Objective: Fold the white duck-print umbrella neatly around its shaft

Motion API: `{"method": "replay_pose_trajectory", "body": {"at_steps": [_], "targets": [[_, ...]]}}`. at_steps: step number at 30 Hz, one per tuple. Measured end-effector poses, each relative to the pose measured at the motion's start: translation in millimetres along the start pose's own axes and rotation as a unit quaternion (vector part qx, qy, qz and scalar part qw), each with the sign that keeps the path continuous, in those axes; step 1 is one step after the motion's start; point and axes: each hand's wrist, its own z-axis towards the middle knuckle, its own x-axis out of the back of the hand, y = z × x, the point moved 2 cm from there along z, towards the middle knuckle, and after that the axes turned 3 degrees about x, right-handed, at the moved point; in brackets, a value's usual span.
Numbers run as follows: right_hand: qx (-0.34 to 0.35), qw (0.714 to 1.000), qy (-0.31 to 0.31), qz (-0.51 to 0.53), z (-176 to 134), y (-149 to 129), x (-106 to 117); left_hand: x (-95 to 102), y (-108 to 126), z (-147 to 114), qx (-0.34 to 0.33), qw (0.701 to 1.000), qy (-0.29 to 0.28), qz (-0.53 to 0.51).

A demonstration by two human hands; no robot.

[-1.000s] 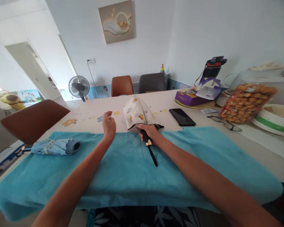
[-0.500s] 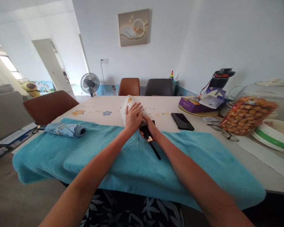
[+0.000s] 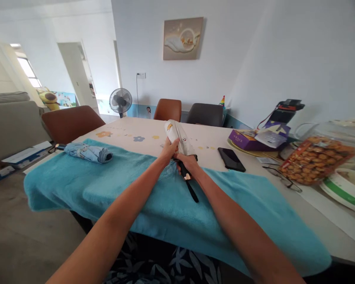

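A white patterned folding umbrella (image 3: 182, 138) is held between my hands above the front of the table, its canopy gathered and pointing away from me. My left hand (image 3: 169, 152) is wrapped round the left side of the canopy. My right hand (image 3: 188, 163) grips it lower down, where the cloth meets the black handle, and a black wrist strap hangs from the handle's end. Under my hands lies a turquoise fleece cloth (image 3: 121, 185). A rolled light blue umbrella (image 3: 88, 152) rests on the cloth's left part.
To the right lie a black phone (image 3: 231, 159) and eyeglasses (image 3: 282, 178). Beyond them are a purple box (image 3: 245, 140), a clear jar of nuts (image 3: 318, 159) and a green-striped bowl (image 3: 347, 189). Chairs (image 3: 167, 110) stand behind the table, with a fan (image 3: 120, 101) farther left.
My left hand has gone from lying flat over the canopy to gripping its left side. The umbrella's cloth looks narrower and more gathered. The camera view has shifted a little left.
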Motion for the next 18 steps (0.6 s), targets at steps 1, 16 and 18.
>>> {"method": "replay_pose_trajectory", "body": {"at_steps": [1, 16, 18], "targets": [[0.001, 1.0, -0.012, 0.0, -1, 0, -2, 0.1, -1, 2, 0.0, 1.0, -0.009, -0.025], [-0.037, 0.997, -0.06, -0.015, 0, 12, -17, 27.1, -1, 7, 0.156, 0.939, -0.032, -0.303], [-0.052, 0.996, -0.067, 0.001, -1, 11, -16, 28.1, -1, 6, 0.178, 0.94, -0.044, -0.288]]}}
